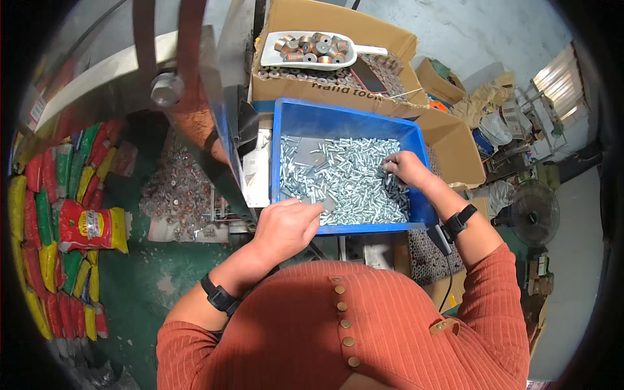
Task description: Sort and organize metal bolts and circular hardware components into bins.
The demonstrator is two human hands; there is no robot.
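Note:
A blue plastic bin (351, 229) in front of me holds a spread of small silver metal pins or screws (354, 175). My right hand (408, 169) reaches over its right side, fingertips bent together down at the pins; whatever they pinch is too small to make out. At the near left corner, my left hand (289, 226) rests by the rim with its fingers curled closed. Its back hides what is inside the fingers. A patch of grey bin floor (312, 153) shows through the pins at the far left.
Behind the bin, a cardboard box (338, 16) holds metal rollers, a white scoop (273, 47) full of rollers and a phone (368, 77). A metal machine frame (214, 110) rises at left. Colourful bags (91, 227) are stacked far left; a fan (533, 214) stands right.

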